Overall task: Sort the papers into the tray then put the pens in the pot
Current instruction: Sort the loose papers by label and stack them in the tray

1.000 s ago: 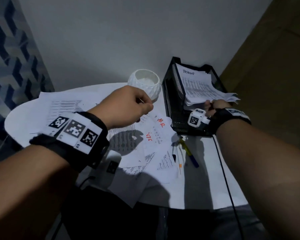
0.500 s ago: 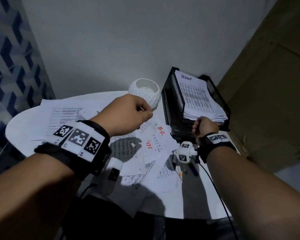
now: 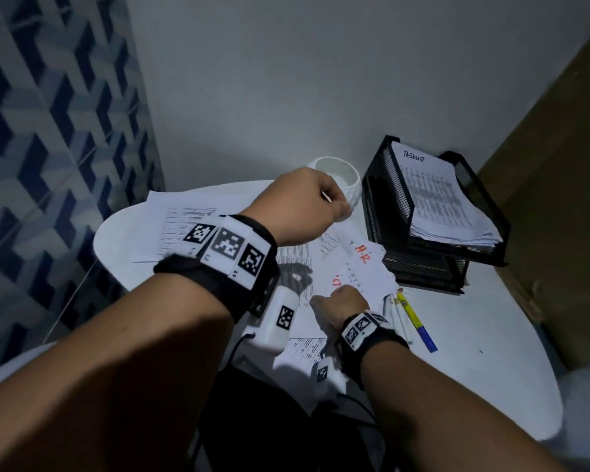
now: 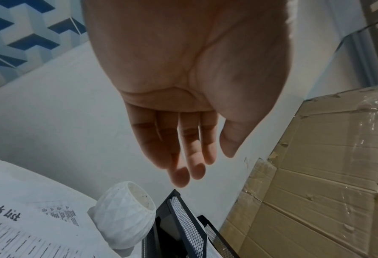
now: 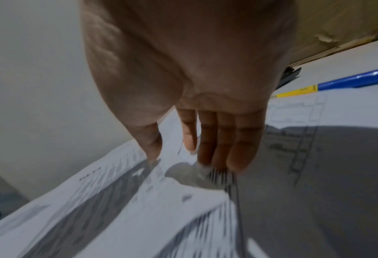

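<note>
A black mesh tray (image 3: 423,267) at the back right holds a stack of printed papers (image 3: 436,195). More loose papers (image 3: 365,267), one with red writing, lie spread over the round white table (image 3: 474,352). My right hand (image 3: 343,299) is down on them, and its straight fingertips (image 5: 216,162) and thumb touch a printed sheet (image 5: 139,200). My left hand (image 3: 304,202) hovers above the table next to the white faceted pot (image 3: 341,180), relaxed and empty (image 4: 205,167). A yellow and blue pen (image 3: 416,321) and white pens (image 3: 401,318) lie just right of my right hand.
Cardboard (image 3: 559,199) stands close along the table's right side, behind the tray. A plain wall runs behind the pot (image 4: 124,216) and the tray (image 4: 183,218), and a blue patterned wall (image 3: 48,131) is at the left. Bare tabletop lies right of the pens.
My right hand has left the front of the tray and come down and left onto the loose papers. My left hand has stayed above the table by the pot.
</note>
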`<act>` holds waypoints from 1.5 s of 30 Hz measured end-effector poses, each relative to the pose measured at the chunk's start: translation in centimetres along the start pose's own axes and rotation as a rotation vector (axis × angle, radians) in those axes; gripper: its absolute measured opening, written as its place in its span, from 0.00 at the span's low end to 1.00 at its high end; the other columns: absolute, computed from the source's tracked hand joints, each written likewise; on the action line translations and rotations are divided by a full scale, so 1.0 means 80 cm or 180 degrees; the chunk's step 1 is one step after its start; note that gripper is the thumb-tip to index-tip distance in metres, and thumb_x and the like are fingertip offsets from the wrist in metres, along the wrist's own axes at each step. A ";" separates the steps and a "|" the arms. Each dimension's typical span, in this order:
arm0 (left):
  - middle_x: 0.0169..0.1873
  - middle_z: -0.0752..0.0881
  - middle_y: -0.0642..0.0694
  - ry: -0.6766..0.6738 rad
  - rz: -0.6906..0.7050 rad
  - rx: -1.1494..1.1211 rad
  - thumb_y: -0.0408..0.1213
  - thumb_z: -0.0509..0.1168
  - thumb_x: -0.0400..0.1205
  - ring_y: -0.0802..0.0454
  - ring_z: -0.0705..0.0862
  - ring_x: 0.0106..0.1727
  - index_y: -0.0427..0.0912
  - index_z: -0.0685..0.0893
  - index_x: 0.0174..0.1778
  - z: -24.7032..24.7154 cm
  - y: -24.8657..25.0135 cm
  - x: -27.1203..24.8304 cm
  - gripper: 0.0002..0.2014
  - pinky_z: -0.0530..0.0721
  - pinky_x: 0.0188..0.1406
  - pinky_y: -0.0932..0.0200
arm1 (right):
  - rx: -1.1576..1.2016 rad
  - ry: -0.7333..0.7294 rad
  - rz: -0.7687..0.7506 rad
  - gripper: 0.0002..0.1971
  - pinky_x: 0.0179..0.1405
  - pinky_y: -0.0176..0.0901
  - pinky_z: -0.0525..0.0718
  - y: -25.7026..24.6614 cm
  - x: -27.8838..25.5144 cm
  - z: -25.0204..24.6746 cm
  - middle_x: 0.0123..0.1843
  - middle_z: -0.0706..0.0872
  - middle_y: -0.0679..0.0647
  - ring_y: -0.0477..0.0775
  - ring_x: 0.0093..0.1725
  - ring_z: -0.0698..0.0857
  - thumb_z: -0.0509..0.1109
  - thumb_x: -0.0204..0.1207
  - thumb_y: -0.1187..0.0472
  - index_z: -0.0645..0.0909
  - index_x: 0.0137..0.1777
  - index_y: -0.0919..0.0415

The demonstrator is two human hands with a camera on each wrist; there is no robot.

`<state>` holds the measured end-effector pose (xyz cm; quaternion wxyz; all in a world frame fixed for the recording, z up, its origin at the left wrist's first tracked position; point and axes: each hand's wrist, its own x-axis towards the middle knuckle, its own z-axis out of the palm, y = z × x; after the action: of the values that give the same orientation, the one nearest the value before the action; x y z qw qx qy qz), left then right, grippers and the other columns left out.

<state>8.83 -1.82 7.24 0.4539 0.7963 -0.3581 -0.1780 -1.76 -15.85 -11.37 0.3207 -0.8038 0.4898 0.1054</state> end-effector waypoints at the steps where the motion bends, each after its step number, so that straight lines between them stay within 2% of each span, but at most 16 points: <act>1: 0.42 0.93 0.52 0.0035 -0.0008 -0.0044 0.48 0.71 0.83 0.52 0.93 0.40 0.53 0.90 0.45 -0.004 -0.002 0.001 0.06 0.90 0.50 0.52 | 0.0039 0.0117 0.0079 0.27 0.43 0.46 0.85 0.000 -0.003 0.009 0.56 0.91 0.60 0.61 0.51 0.90 0.74 0.69 0.45 0.84 0.65 0.59; 3: 0.39 0.94 0.50 0.0149 -0.0033 -0.0166 0.47 0.71 0.82 0.50 0.93 0.37 0.52 0.90 0.44 -0.016 -0.007 0.003 0.05 0.91 0.48 0.52 | 0.0171 0.0258 0.0157 0.42 0.51 0.47 0.84 -0.001 -0.007 0.022 0.72 0.84 0.59 0.64 0.65 0.86 0.79 0.70 0.44 0.70 0.82 0.58; 6: 0.38 0.94 0.51 0.0322 -0.0094 -0.0327 0.45 0.71 0.83 0.50 0.94 0.35 0.50 0.90 0.44 -0.034 -0.013 0.004 0.05 0.87 0.40 0.56 | 0.0024 0.0367 0.0149 0.47 0.52 0.52 0.91 0.003 0.002 0.039 0.56 0.90 0.56 0.64 0.57 0.89 0.81 0.65 0.50 0.64 0.84 0.54; 9: 0.38 0.94 0.51 0.0354 -0.0081 -0.0339 0.44 0.71 0.83 0.50 0.94 0.35 0.50 0.91 0.44 -0.044 -0.020 0.002 0.05 0.86 0.37 0.57 | 0.0034 0.0456 0.0249 0.41 0.47 0.48 0.89 0.004 -0.001 0.043 0.47 0.86 0.55 0.61 0.51 0.88 0.76 0.70 0.60 0.64 0.83 0.53; 12: 0.38 0.94 0.50 0.0299 -0.0075 -0.0207 0.46 0.71 0.83 0.50 0.93 0.36 0.52 0.90 0.44 -0.042 -0.025 -0.001 0.05 0.88 0.43 0.56 | 0.0305 0.0333 0.0383 0.26 0.58 0.46 0.85 0.000 -0.003 0.034 0.65 0.86 0.60 0.63 0.64 0.86 0.69 0.80 0.68 0.74 0.79 0.62; 16: 0.42 0.92 0.55 0.0253 -0.0104 0.0027 0.49 0.71 0.82 0.53 0.91 0.42 0.54 0.90 0.43 -0.037 -0.027 -0.005 0.06 0.85 0.43 0.56 | 0.0371 0.0229 0.0235 0.24 0.64 0.41 0.81 -0.002 0.006 -0.006 0.75 0.83 0.61 0.61 0.72 0.84 0.70 0.82 0.66 0.77 0.78 0.67; 18: 0.43 0.92 0.55 0.0229 -0.0108 0.0179 0.50 0.70 0.82 0.53 0.91 0.43 0.54 0.90 0.45 -0.034 -0.026 -0.007 0.06 0.85 0.43 0.57 | 0.0560 0.0221 0.0007 0.22 0.60 0.38 0.80 0.003 0.010 -0.039 0.70 0.85 0.59 0.58 0.67 0.85 0.70 0.78 0.63 0.81 0.72 0.61; 20: 0.44 0.92 0.55 0.0181 -0.0110 0.0275 0.50 0.70 0.83 0.54 0.91 0.43 0.54 0.90 0.46 -0.032 -0.026 -0.009 0.06 0.88 0.47 0.55 | 0.0691 0.0338 -0.0279 0.10 0.48 0.42 0.85 0.015 0.012 -0.079 0.53 0.91 0.59 0.60 0.52 0.90 0.70 0.73 0.65 0.87 0.53 0.63; 23: 0.44 0.92 0.56 0.0150 -0.0149 0.0439 0.50 0.70 0.82 0.54 0.91 0.44 0.55 0.90 0.46 -0.025 -0.025 -0.010 0.05 0.89 0.51 0.53 | 0.0899 0.0456 -0.0497 0.09 0.36 0.44 0.85 0.042 0.004 -0.137 0.40 0.91 0.59 0.60 0.40 0.89 0.68 0.76 0.73 0.88 0.48 0.63; 29: 0.46 0.92 0.54 0.0109 -0.0415 0.0838 0.50 0.71 0.83 0.52 0.89 0.48 0.54 0.89 0.47 -0.002 -0.028 -0.010 0.05 0.85 0.55 0.55 | 0.2284 0.0379 -0.0488 0.14 0.50 0.56 0.86 0.096 -0.014 -0.183 0.56 0.91 0.73 0.68 0.50 0.90 0.66 0.79 0.76 0.89 0.58 0.63; 32: 0.49 0.93 0.46 -0.0272 -0.0656 0.1026 0.54 0.70 0.84 0.46 0.90 0.49 0.49 0.90 0.43 0.003 -0.030 -0.016 0.13 0.85 0.57 0.52 | 0.3045 0.0370 -0.0520 0.17 0.67 0.67 0.85 0.098 -0.025 -0.179 0.61 0.92 0.65 0.70 0.60 0.90 0.69 0.76 0.73 0.88 0.63 0.63; 34: 0.50 0.93 0.40 -0.0368 -0.0866 0.1014 0.62 0.66 0.84 0.43 0.91 0.50 0.44 0.90 0.51 0.007 -0.035 -0.017 0.23 0.86 0.58 0.50 | 0.3293 0.0264 -0.0613 0.18 0.69 0.74 0.82 0.093 -0.037 -0.175 0.62 0.91 0.66 0.71 0.62 0.90 0.72 0.72 0.69 0.88 0.62 0.60; 37: 0.57 0.90 0.48 -0.0070 -0.0980 0.0016 0.61 0.69 0.82 0.49 0.92 0.43 0.49 0.79 0.74 0.017 -0.030 -0.019 0.29 0.92 0.52 0.47 | 0.3548 -0.0060 -0.0679 0.15 0.67 0.75 0.82 0.082 -0.059 -0.163 0.63 0.91 0.67 0.68 0.59 0.89 0.67 0.83 0.73 0.85 0.66 0.63; 39: 0.40 0.90 0.49 0.0211 -0.0714 -0.0578 0.48 0.73 0.82 0.52 0.85 0.30 0.44 0.84 0.58 0.021 -0.022 -0.020 0.14 0.88 0.34 0.52 | 0.3476 -0.0264 -0.0773 0.15 0.61 0.68 0.87 0.073 -0.072 -0.152 0.62 0.92 0.64 0.66 0.58 0.90 0.64 0.86 0.73 0.84 0.69 0.63; 41: 0.23 0.81 0.43 0.0529 -0.0578 -0.0698 0.33 0.70 0.78 0.48 0.77 0.22 0.37 0.81 0.36 0.020 -0.017 -0.016 0.07 0.78 0.27 0.53 | 0.3298 -0.0379 -0.0897 0.13 0.50 0.55 0.91 0.067 -0.070 -0.139 0.58 0.94 0.59 0.62 0.56 0.93 0.67 0.86 0.71 0.86 0.67 0.62; 45: 0.26 0.85 0.42 0.0974 -0.0658 -0.0447 0.28 0.68 0.77 0.50 0.83 0.24 0.40 0.83 0.32 0.008 -0.012 -0.008 0.08 0.84 0.27 0.59 | 0.3038 -0.0099 -0.0456 0.03 0.29 0.46 0.85 0.068 -0.040 -0.112 0.38 0.87 0.55 0.55 0.31 0.84 0.71 0.84 0.63 0.86 0.51 0.55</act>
<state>8.42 -1.40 6.09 0.5368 0.8129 -0.1878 -0.1251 -9.31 -20.80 -5.17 0.6675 -0.5969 0.4220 -0.1416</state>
